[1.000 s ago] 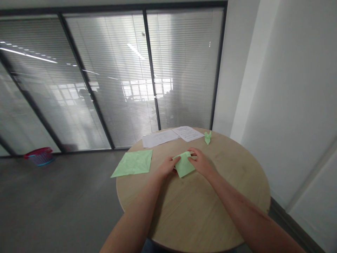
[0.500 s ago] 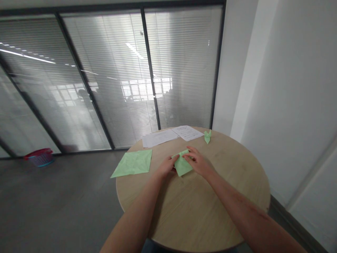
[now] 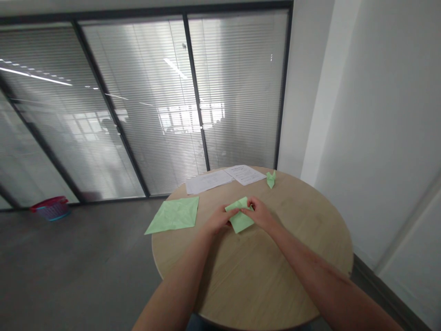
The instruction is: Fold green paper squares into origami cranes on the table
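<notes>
A small folded sheet of light green paper [image 3: 241,223] is held between my two hands over the round wooden table. My left hand [image 3: 219,218] grips its left side, thumb on top and fingers partly hidden beneath. On the right edge, my right hand [image 3: 258,212] pinches the paper, its thumb close to the left thumb. To the left lies a larger creased green sheet [image 3: 175,214], one corner sticking out past the table edge. A small folded green paper figure [image 3: 271,179] rests at the far right.
Two printed white sheets lie at the back of the wooden table [image 3: 275,285], one on the left [image 3: 208,181] and one on the right [image 3: 245,174]. A red and blue basket [image 3: 52,209] stands on the floor at far left. Glass panels with blinds [image 3: 241,92] rise behind.
My right hand's fingers have curled in from a more spread pose to a pinch on the paper. My left thumb has slid further right across it.
</notes>
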Demonstrator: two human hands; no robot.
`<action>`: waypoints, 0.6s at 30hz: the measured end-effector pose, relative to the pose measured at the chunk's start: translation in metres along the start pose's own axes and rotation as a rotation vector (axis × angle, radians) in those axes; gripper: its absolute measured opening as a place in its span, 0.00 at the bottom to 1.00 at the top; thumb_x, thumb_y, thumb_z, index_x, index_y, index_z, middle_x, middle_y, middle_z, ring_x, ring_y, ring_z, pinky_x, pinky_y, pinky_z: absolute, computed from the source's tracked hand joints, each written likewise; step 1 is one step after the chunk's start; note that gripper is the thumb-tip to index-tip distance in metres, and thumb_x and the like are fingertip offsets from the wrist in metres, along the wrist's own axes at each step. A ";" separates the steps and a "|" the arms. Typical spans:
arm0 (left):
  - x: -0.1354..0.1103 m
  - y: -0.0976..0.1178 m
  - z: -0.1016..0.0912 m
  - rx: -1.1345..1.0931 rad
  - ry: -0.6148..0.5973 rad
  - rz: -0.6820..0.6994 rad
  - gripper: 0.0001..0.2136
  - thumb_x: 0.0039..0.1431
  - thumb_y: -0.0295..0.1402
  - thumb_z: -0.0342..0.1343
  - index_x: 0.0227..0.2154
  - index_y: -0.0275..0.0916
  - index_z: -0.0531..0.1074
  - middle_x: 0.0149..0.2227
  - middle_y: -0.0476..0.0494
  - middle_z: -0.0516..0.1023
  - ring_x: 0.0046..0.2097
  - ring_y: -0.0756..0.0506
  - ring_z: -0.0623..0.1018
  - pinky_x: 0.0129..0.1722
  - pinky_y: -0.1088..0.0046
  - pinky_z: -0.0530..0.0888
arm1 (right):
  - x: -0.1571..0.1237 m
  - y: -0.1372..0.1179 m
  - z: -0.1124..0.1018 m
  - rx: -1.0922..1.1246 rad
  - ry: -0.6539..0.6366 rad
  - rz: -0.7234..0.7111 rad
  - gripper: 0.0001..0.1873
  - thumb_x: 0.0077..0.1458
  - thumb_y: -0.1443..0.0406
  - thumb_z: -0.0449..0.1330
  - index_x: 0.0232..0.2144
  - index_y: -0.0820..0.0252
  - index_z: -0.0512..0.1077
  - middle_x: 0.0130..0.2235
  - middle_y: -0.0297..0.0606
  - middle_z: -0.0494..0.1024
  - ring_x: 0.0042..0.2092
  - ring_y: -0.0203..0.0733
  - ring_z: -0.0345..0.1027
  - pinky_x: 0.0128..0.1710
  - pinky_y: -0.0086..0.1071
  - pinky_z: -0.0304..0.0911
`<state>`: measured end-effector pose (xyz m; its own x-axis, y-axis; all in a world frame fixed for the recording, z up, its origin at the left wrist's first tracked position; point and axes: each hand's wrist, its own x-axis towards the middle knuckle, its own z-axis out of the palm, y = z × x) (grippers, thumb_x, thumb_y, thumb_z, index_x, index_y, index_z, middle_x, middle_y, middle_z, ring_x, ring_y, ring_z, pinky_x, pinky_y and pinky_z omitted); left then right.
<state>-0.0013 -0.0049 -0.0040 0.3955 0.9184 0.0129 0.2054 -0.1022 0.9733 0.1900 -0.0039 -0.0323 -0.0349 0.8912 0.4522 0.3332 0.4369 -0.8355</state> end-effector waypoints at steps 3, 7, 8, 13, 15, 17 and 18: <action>0.000 0.003 0.000 0.020 0.068 -0.002 0.20 0.51 0.48 0.62 0.34 0.33 0.76 0.28 0.42 0.78 0.27 0.47 0.74 0.26 0.73 0.71 | -0.001 -0.005 0.001 0.161 -0.005 0.050 0.17 0.48 0.58 0.63 0.38 0.56 0.64 0.33 0.34 0.74 0.32 0.38 0.67 0.31 0.29 0.63; 0.000 0.006 -0.001 -0.001 0.179 -0.014 0.20 0.52 0.47 0.61 0.35 0.32 0.77 0.30 0.39 0.79 0.30 0.43 0.76 0.28 0.69 0.73 | -0.003 -0.009 -0.001 0.298 -0.120 0.187 0.20 0.55 0.52 0.57 0.45 0.56 0.68 0.35 0.38 0.78 0.30 0.39 0.71 0.26 0.29 0.65; 0.000 0.006 -0.002 -0.003 0.184 -0.008 0.19 0.52 0.47 0.61 0.35 0.32 0.77 0.31 0.38 0.79 0.30 0.43 0.77 0.29 0.69 0.73 | -0.003 -0.009 -0.001 0.271 -0.157 0.215 0.19 0.56 0.50 0.55 0.41 0.58 0.70 0.33 0.39 0.78 0.28 0.39 0.70 0.24 0.29 0.64; 0.002 0.002 -0.005 0.007 0.190 -0.001 0.17 0.55 0.45 0.58 0.34 0.33 0.77 0.30 0.39 0.79 0.30 0.43 0.77 0.28 0.69 0.73 | -0.006 -0.005 -0.003 0.206 -0.238 0.307 0.25 0.57 0.45 0.53 0.32 0.62 0.73 0.26 0.40 0.77 0.19 0.35 0.65 0.18 0.28 0.60; 0.004 0.000 -0.005 -0.007 0.204 -0.011 0.16 0.55 0.44 0.57 0.33 0.34 0.76 0.29 0.40 0.79 0.30 0.43 0.77 0.28 0.70 0.73 | -0.006 -0.005 -0.003 0.225 -0.251 0.327 0.25 0.57 0.46 0.54 0.33 0.63 0.73 0.25 0.40 0.77 0.19 0.35 0.65 0.17 0.27 0.61; 0.007 -0.003 -0.006 -0.022 0.222 -0.025 0.15 0.55 0.45 0.57 0.32 0.35 0.76 0.28 0.42 0.79 0.29 0.44 0.77 0.27 0.71 0.72 | -0.007 -0.006 -0.005 0.237 -0.275 0.326 0.23 0.57 0.48 0.55 0.34 0.63 0.74 0.25 0.40 0.78 0.19 0.34 0.66 0.18 0.26 0.62; 0.007 -0.003 -0.006 -0.027 0.231 -0.034 0.15 0.54 0.45 0.57 0.30 0.36 0.76 0.27 0.42 0.79 0.28 0.44 0.76 0.26 0.72 0.71 | -0.007 -0.007 -0.005 0.239 -0.286 0.321 0.22 0.57 0.48 0.56 0.34 0.63 0.74 0.25 0.40 0.78 0.19 0.34 0.67 0.18 0.26 0.62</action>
<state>-0.0041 0.0044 -0.0060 0.1725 0.9846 0.0292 0.1898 -0.0623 0.9798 0.1929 -0.0140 -0.0284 -0.2343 0.9685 0.0843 0.1449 0.1205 -0.9821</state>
